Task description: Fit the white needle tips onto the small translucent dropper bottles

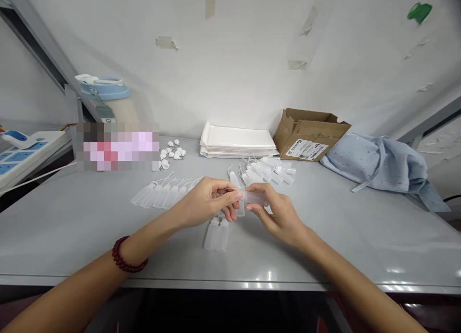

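Observation:
My right hand [277, 210] is closed on the body of a small translucent plastic bottle [256, 198], held sideways above the table. At the bottle's neck end, my left hand [216, 201] pinches with thumb and fingers; a thin white strand shows there. What exactly the left fingertips hold is partly hidden. Below the hands, a pair of similar bottles [216, 234] lies side by side. A row of such bottles [163, 194] with thin strands lies past my left hand. Behind my right hand is a loose heap of them [261, 170].
Small white pieces [173, 152] lie in a cluster at back left. Along the wall stand a stack of white envelopes [237, 140], a cardboard box [309, 131] and a blue cloth [382, 167]. A blue-lidded cup [108, 95] and a power strip [30, 153] are at left.

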Available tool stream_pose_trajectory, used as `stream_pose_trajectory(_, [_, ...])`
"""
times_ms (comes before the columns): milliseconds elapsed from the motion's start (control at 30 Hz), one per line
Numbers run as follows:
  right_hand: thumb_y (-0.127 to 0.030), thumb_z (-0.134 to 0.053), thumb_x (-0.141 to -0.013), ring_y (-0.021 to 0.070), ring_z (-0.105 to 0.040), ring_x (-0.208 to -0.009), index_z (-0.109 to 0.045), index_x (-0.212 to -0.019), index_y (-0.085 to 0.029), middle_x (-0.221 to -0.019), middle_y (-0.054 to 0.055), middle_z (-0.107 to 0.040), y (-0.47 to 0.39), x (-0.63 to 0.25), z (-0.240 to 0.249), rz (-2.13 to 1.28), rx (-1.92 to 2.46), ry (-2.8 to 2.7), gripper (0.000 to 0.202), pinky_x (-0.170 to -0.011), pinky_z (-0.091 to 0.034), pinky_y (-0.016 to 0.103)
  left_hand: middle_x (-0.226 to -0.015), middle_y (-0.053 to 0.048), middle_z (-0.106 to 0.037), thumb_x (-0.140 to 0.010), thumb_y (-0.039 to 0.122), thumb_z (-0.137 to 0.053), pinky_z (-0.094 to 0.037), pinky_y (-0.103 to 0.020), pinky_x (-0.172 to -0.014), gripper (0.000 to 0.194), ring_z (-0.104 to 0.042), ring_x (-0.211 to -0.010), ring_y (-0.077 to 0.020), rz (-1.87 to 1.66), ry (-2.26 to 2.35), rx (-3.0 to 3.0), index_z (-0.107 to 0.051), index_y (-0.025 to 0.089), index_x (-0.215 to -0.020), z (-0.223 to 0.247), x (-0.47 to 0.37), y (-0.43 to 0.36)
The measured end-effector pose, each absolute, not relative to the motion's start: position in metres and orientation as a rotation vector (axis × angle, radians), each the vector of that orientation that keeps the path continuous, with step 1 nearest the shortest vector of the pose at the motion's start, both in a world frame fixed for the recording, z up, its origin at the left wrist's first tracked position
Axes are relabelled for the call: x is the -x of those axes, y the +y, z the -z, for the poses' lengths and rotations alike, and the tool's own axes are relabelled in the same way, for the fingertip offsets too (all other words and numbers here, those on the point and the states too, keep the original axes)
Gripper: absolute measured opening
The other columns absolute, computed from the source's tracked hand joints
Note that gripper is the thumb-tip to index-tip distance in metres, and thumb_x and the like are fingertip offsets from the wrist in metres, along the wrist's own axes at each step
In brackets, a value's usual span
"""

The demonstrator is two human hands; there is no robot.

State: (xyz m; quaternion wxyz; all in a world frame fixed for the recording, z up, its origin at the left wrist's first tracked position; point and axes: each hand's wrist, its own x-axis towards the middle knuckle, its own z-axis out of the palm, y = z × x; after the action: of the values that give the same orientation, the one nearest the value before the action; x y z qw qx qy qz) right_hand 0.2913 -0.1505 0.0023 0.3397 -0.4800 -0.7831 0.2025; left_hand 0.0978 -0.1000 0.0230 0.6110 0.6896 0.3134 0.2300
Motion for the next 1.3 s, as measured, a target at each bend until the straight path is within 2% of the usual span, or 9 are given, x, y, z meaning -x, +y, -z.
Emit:
stream_pose_trajectory(133, [-0.042, -0.048, -0.089, 0.0117, -0.046, -0.054, -0.050, -0.094, -0.021, -0.070, 0.000, -0.055, -0.151, -0.288, -0.004, -0.782, 1.289, -1.844, 0.022, -0.050, -0.037, 0.024, -0.058, 0.000, -0.060, -0.089, 0.032, -0.050, -0.051, -0.022, -0.053, 0.025, -0.061, -0.052, -0.0112, -0.604, 0.756, -1.728, -0.060, 0.013, -0.077, -0.017, -0.101, -0.106])
stream_pose_trajectory(300, [-0.052, -0.043, -0.089, 0.0046, -0.025, -0.037, -0.044, -0.066, -0.019, -0.046, -0.008, -0.032, -0.147, -0.282, -0.008, -1.320, 1.320, -1.371, 0.040, -0.035, -0.020, 0.018, -0.069, -0.002, -0.060, -0.090, 0.020, -0.047, -0.047, -0.021, -0.056, 0.014, -0.057, -0.059, -0.0102, -0.849, 0.665, -2.242, -0.059, 0.013, -0.087, -0.003, -0.106, -0.115])
stream_pose_trajectory(467, [-0.055, -0.045, -0.086, 0.0019, -0.013, -0.031, -0.043, -0.069, -0.020, -0.043, -0.011, -0.029, -0.142, -0.283, -0.012, -1.731, 1.371, -1.199, 0.040, -0.030, -0.009, 0.016, -0.074, -0.006, -0.059, -0.093, 0.017, -0.039, -0.041, -0.024, -0.054, 0.018, -0.051, -0.061, -0.0131, -0.948, 0.553, -2.666, -0.057, 0.010, -0.093, 0.006, -0.105, -0.115])
stream_pose_trajectory(567, [-0.055, -0.040, -0.089, 0.0034, -0.022, -0.032, -0.045, -0.070, -0.019, -0.045, -0.009, -0.034, -0.143, -0.285, -0.011, -1.607, 1.335, -1.305, 0.041, -0.031, -0.019, 0.018, -0.076, -0.006, -0.059, -0.092, 0.018, -0.043, -0.041, -0.024, -0.057, 0.016, -0.050, -0.062, -0.0127, -0.935, 0.562, -2.619, -0.057, 0.010, -0.092, 0.004, -0.104, -0.111])
stream_pose_trajectory(700, [-0.043, -0.047, -0.090, 0.0092, -0.047, -0.051, -0.053, -0.090, -0.019, -0.063, -0.002, -0.052, -0.145, -0.286, -0.005, -0.973, 1.277, -1.668, 0.025, -0.049, -0.039, 0.023, -0.069, -0.002, -0.059, -0.091, 0.025, -0.046, -0.042, -0.022, -0.059, 0.020, -0.054, -0.062, -0.0113, -0.900, 0.799, -2.306, -0.059, 0.014, -0.080, -0.008, -0.100, -0.106])
stream_pose_trajectory(867, [-0.027, -0.045, -0.092, 0.0128, -0.053, -0.064, -0.056, -0.106, -0.020, -0.086, 0.005, -0.061, -0.146, -0.287, 0.004, -0.477, 1.099, -1.928, 0.020, -0.056, -0.042, 0.026, -0.066, 0.001, -0.061, -0.091, 0.035, -0.047, -0.045, -0.019, -0.055, 0.026, -0.061, -0.062, -0.0112, -0.665, 0.844, -1.943, -0.060, 0.015, -0.079, -0.020, -0.097, -0.105])
stream_pose_trajectory(1000, [-0.028, -0.048, -0.091, 0.0089, -0.047, -0.052, -0.061, -0.100, -0.017, -0.072, 0.001, -0.058, -0.146, -0.288, 0.004, -0.632, 1.131, -1.853, 0.019, -0.049, -0.038, 0.024, -0.065, 0.000, -0.062, -0.091, 0.027, -0.047, -0.042, -0.019, -0.055, 0.021, -0.058, -0.060, -0.0104, -0.763, 0.797, -2.129, -0.061, 0.015, -0.082, -0.014, -0.099, -0.105])
stream_pose_trajectory(1100, [-0.035, -0.050, -0.089, 0.0073, -0.040, -0.043, -0.063, -0.095, -0.015, -0.055, -0.005, -0.043, -0.145, -0.288, 0.002, -0.946, 1.177, -1.675, 0.025, -0.043, -0.035, 0.023, -0.068, -0.002, -0.060, -0.091, 0.019, -0.046, -0.041, -0.021, -0.057, 0.018, -0.053, -0.060, -0.0107, -0.967, 0.718, -2.404, -0.060, 0.013, -0.081, -0.005, -0.100, -0.102])
stream_pose_trajectory(1300, [-0.044, -0.053, -0.085, 0.0057, -0.033, -0.040, -0.064, -0.084, -0.013, -0.057, -0.005, -0.040, -0.135, -0.292, 0.001, -1.376, 1.102, -1.475, 0.033, -0.033, -0.033, 0.021, -0.073, -0.005, -0.060, -0.091, 0.018, -0.045, -0.039, -0.023, -0.056, 0.016, -0.051, -0.059, -0.0118, -0.999, 0.640, -2.611, -0.057, 0.011, -0.085, 0.004, -0.100, -0.100])
